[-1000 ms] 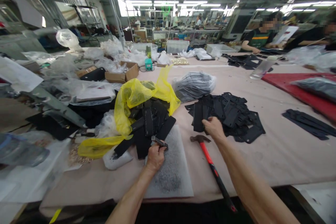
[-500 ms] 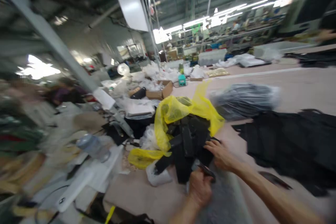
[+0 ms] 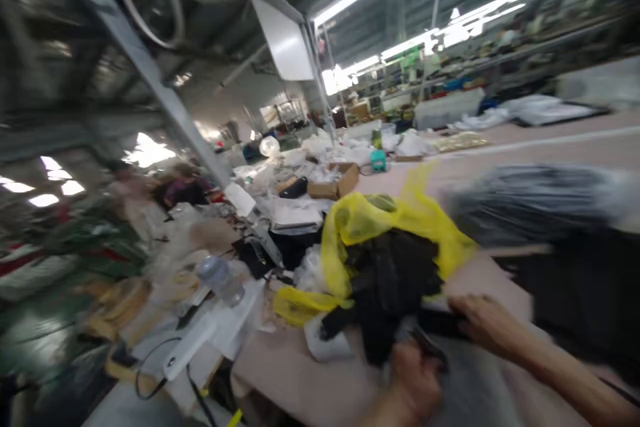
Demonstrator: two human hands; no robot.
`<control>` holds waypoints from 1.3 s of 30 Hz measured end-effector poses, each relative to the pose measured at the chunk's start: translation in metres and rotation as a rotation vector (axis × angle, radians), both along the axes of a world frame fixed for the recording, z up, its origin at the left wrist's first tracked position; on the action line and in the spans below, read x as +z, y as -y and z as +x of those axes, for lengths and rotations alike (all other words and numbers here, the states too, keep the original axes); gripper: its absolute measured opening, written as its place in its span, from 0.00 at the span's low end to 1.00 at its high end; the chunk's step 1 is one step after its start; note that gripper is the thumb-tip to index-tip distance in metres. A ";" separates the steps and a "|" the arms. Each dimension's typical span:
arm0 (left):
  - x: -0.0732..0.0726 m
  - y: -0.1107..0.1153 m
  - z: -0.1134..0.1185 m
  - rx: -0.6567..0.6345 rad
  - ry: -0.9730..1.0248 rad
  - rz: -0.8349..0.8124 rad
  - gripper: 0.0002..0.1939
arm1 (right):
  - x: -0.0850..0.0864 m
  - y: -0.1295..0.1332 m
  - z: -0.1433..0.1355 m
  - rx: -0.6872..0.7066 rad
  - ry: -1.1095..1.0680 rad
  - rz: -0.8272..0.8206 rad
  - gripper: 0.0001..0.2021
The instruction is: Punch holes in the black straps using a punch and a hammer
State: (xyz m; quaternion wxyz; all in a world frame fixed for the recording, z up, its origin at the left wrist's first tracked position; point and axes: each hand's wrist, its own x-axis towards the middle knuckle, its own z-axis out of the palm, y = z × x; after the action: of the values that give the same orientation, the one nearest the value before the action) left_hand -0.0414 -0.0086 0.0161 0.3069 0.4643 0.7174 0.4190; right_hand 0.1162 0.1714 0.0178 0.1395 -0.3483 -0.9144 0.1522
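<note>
My right hand [image 3: 485, 323] is closed on the end of a black fabric piece [image 3: 440, 322], just right of a yellow plastic bag [image 3: 345, 220]. My left hand [image 3: 415, 373] makes a fist nearer to me, with a dark item and a bit of clear film at its fingers; blur hides what exactly it grips. More black pieces [image 3: 393, 273] spill from the mouth of the yellow bag onto the table. Under my hands lies a greyish clear plastic bag [image 3: 465, 380].
A plastic-wrapped dark bundle [image 3: 530, 200] and a black fabric stack [image 3: 585, 293] lie at the right. A water bottle [image 3: 220, 280], a cardboard box [image 3: 335, 183] and a teal device [image 3: 378, 161] stand left and behind. A slanted metal post [image 3: 165, 103] rises at the left.
The view has swung left, so everything sits further right. My right hand has drawn a black piece away from the pile towards the right; my left hand remains a fist.
</note>
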 end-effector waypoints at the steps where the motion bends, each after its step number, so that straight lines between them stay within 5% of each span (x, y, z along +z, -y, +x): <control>1: -0.006 0.002 0.013 -0.027 -0.017 0.026 0.12 | 0.015 0.006 0.008 0.056 0.104 -0.071 0.10; 4: -0.019 0.003 0.027 -0.049 -0.100 0.130 0.11 | 0.043 0.015 0.028 0.008 0.137 -0.079 0.11; 7: -0.028 -0.005 0.019 -0.076 -0.117 0.201 0.11 | 0.049 0.027 0.047 -0.059 -0.072 -0.035 0.12; 12: -0.028 -0.004 0.014 -0.083 -0.186 0.250 0.10 | 0.024 0.072 0.066 -0.094 -0.337 0.034 0.13; 17: -0.027 -0.003 0.016 -0.091 -0.205 0.272 0.09 | -0.011 0.103 0.068 -0.106 -0.413 -0.103 0.16; 22: -0.029 -0.003 0.016 -0.089 -0.219 0.275 0.09 | -0.017 0.110 0.067 -0.143 -0.507 -0.167 0.15; 31: -0.033 -0.003 0.015 -0.085 -0.205 0.267 0.09 | 0.039 0.105 0.060 -0.185 -0.071 0.189 0.10; 35: -0.035 -0.003 0.015 -0.084 -0.206 0.274 0.09 | 0.056 0.103 0.041 -0.311 0.193 0.092 0.09; 39: -0.034 -0.003 0.015 -0.089 -0.237 0.254 0.09 | 0.053 0.114 0.016 -0.362 0.377 -0.097 0.11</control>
State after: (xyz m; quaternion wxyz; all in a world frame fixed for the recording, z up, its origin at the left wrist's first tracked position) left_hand -0.0268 -0.0056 -0.0176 0.1772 0.5767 0.6686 0.4348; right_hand 0.1317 0.0574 0.0708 -0.0250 -0.5347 -0.8386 0.1008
